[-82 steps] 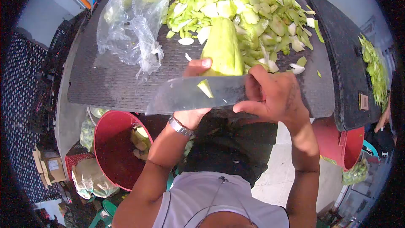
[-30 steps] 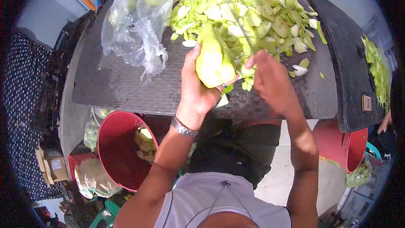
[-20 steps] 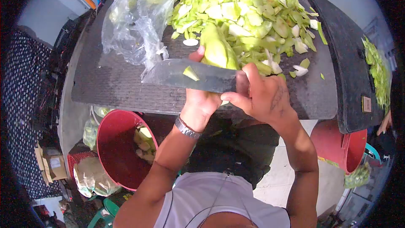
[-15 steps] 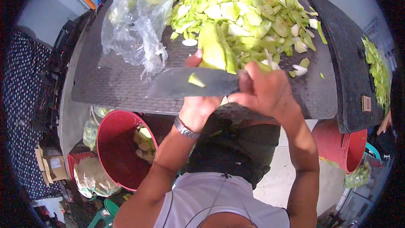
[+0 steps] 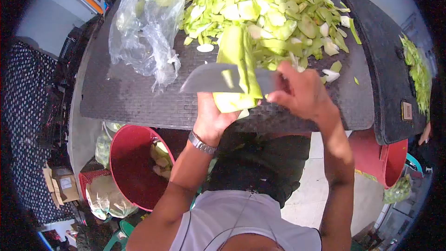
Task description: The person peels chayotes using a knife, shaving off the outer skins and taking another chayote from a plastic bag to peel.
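My left hand [image 5: 213, 117] grips a long pale green vegetable [image 5: 234, 44] from below, its near end tilted toward me; some of those fingers are hidden behind it. My right hand [image 5: 304, 90] is closed round the handle of a broad-bladed knife [image 5: 206, 79]. The blade lies across the vegetable, pointing left, with a light green sliver on its flat side. Beyond them, a large heap of green and white slices [image 5: 274, 14] covers the far part of the dark textured table [image 5: 125, 95].
A clear plastic bag [image 5: 146, 32] lies left of the heap. Below the table edge stand a red bucket [image 5: 132, 167] holding pale pieces and another red bucket [image 5: 378, 160] at right. A second dark table [image 5: 371, 60] with more slices [image 5: 413, 74] adjoins; another person's hand [image 5: 425, 134] shows there.
The knife has moved up and slightly right, and now crosses the vegetable higher up. The vegetable's near end now shows below the blade. My left hand stays under it.
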Available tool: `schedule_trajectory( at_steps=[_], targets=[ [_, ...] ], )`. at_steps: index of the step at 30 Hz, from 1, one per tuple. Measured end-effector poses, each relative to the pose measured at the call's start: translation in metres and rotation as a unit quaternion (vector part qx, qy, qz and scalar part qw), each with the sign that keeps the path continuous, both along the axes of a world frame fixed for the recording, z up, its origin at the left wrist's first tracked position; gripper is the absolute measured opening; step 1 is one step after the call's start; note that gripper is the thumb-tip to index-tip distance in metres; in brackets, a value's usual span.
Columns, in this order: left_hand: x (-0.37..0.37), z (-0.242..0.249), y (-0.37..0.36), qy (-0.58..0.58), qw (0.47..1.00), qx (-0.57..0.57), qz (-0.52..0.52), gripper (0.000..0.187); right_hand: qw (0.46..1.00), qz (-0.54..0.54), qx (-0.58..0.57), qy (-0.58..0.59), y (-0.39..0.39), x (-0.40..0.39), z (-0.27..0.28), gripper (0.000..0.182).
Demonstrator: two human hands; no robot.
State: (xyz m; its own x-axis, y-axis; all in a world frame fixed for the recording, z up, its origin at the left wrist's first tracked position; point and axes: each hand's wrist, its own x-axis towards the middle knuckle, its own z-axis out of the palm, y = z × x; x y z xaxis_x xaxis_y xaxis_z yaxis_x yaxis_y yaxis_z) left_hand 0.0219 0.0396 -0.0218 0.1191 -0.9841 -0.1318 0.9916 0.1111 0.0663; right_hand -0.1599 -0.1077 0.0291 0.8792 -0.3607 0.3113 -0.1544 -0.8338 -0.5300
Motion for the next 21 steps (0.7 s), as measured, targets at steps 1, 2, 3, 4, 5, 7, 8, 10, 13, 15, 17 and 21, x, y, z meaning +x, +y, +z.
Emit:
schedule_trajectory(
  at_steps=[1,2,3,4,5,7,8,10,13,15,17,21],
  targets=[
    [0.002,-0.005,-0.002,0.057,0.998,0.037,-0.005,0.068,1.000,0.005,-0.007,-0.007,0.002,0.001,0.000,0.064],
    [-0.003,-0.024,-0.001,-0.181,0.982,0.021,0.055,0.074,1.000,0.016,-0.001,-0.013,0.000,0.001,-0.001,0.064],
    [-0.010,-0.027,-0.002,-0.399,0.906,0.046,0.130,0.080,0.999,0.026,0.003,-0.020,-0.006,0.004,-0.002,0.063],
    [-0.008,-0.026,0.002,-0.251,0.966,-0.007,0.060,0.083,0.999,0.035,0.011,-0.027,-0.009,0.004,-0.003,0.063],
    [-0.006,-0.023,0.003,-0.094,0.993,-0.063,-0.009,0.086,1.000,0.011,0.019,-0.013,-0.013,0.003,-0.006,0.063],
    [-0.003,-0.016,0.004,-0.165,0.986,-0.014,-0.002,0.086,0.999,-0.034,0.031,0.015,-0.022,0.001,-0.009,0.062],
    [-0.002,-0.011,0.003,-0.157,0.987,-0.027,-0.013,0.080,0.999,-0.041,0.033,0.011,-0.021,-0.001,-0.009,0.059],
    [-0.006,-0.003,0.003,-0.078,0.996,-0.041,-0.004,0.077,0.998,-0.024,0.027,-0.048,-0.010,0.003,-0.013,0.058],
    [-0.011,-0.005,0.006,-0.093,0.992,-0.083,-0.033,0.083,0.998,-0.020,0.000,-0.062,-0.014,0.006,-0.008,0.056],
    [-0.010,0.001,0.000,-0.042,0.993,-0.099,-0.052,0.086,0.997,-0.080,0.007,-0.022,-0.029,0.010,-0.001,0.058],
    [-0.009,0.007,0.000,-0.041,0.991,-0.117,-0.058,0.092,0.978,-0.194,0.054,0.049,-0.051,0.009,0.004,0.064],
    [-0.004,0.023,0.005,-0.110,0.990,-0.084,-0.005,0.093,0.944,-0.296,0.103,0.107,-0.083,-0.001,0.011,0.072]
  ],
)
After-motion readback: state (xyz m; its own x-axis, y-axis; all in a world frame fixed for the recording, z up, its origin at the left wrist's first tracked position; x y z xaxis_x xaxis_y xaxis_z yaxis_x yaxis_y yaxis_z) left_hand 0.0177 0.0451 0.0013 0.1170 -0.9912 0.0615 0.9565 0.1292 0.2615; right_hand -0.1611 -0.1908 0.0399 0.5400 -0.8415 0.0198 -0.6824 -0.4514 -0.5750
